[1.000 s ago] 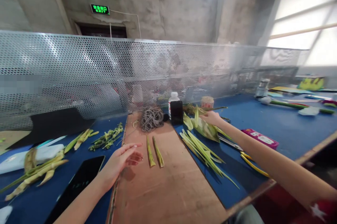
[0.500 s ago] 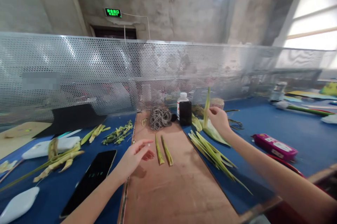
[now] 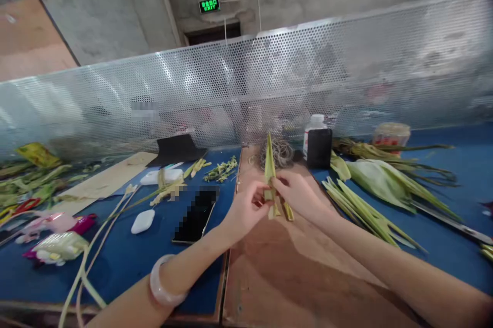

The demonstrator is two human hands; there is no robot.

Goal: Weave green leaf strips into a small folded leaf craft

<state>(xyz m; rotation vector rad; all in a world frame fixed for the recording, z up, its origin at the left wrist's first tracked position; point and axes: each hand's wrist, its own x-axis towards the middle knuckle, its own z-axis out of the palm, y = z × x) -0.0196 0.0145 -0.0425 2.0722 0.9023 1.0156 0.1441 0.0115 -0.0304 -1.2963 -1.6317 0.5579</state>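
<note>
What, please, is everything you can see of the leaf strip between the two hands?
The leaf strip is narrow and yellow-green, looks like plant husk, and tapers to an upward-pointing tip. It is over the brown board, in front of the tangled grey cord. The right hand pinches its lower part, close to the left hand; fingers partly hide its lower end.
</note>
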